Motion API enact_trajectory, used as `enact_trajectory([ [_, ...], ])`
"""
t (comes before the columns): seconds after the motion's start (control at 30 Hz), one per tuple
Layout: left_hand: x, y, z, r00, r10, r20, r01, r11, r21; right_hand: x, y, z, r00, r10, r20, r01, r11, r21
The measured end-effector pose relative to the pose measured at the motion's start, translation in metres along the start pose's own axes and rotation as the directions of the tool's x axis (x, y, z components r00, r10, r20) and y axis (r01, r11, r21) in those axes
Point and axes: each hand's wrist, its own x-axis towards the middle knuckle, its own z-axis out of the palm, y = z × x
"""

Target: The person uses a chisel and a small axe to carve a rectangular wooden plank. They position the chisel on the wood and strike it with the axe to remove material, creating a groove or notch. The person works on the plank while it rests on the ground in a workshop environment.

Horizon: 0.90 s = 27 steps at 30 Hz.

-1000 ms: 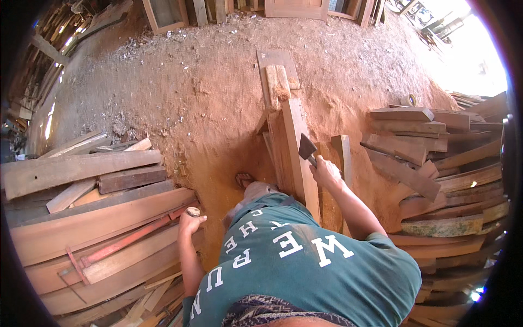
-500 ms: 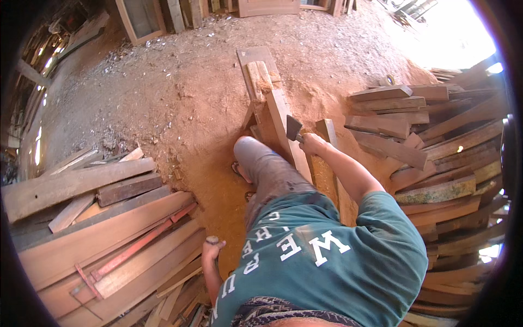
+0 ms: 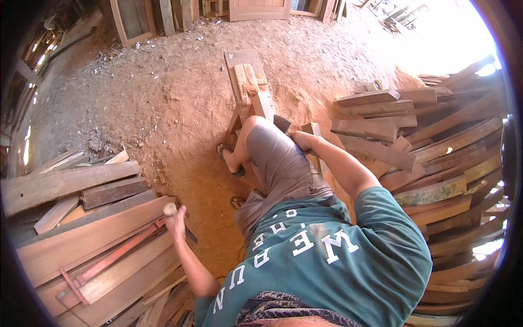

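Observation:
My left hand [image 3: 175,220] is out over the left stack of boards, closed round a tool with a round pale end [image 3: 170,209] and a dark part showing below the fist. My right hand [image 3: 305,141] is closed on a hand tool with a broad dark blade [image 3: 282,123]; its handle is mostly hidden by the fingers. That blade is close beside a squared timber [image 3: 263,104] on a low wooden bench [image 3: 245,57]. A pale, roughly cut wood block [image 3: 245,79] lies on the bench top. My bent leg covers the bench's near part.
Stacked timbers [image 3: 376,128] rise on the right. At the left are boards [image 3: 71,180] and a red metal clamp [image 3: 120,256]. An upright wood piece [image 3: 311,129] stands by my right hand. Framed panels [image 3: 133,22] lean at the back, beyond the dusty floor [image 3: 180,82].
My left hand has swung forward and left, bringing its tool over the boards. My leg has shifted forward beside the bench. My right hand has moved slightly left with its blade.

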Motion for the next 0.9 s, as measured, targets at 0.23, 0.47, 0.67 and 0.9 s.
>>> enact_trajectory([
  [0.23,0.025,0.215,0.040,0.928,0.373,0.013,-0.366,0.918,-0.154,-0.024,-0.091,-0.055,0.958,0.283,-0.048,-0.238,0.877,0.417],
  [0.47,0.038,0.335,0.186,0.873,0.472,0.124,-0.345,0.777,-0.527,-0.042,-0.076,-0.026,0.972,0.234,0.005,-0.150,0.609,0.779],
  [0.67,0.047,0.374,0.353,0.809,0.432,0.399,-0.334,0.896,-0.293,-0.083,-0.059,-0.027,0.967,0.249,0.059,-0.184,0.519,0.835],
  [0.9,0.077,0.343,0.463,0.623,0.351,0.699,-0.366,0.921,-0.136,-0.094,-0.032,-0.008,0.936,0.278,0.217,-0.319,0.409,0.855],
])
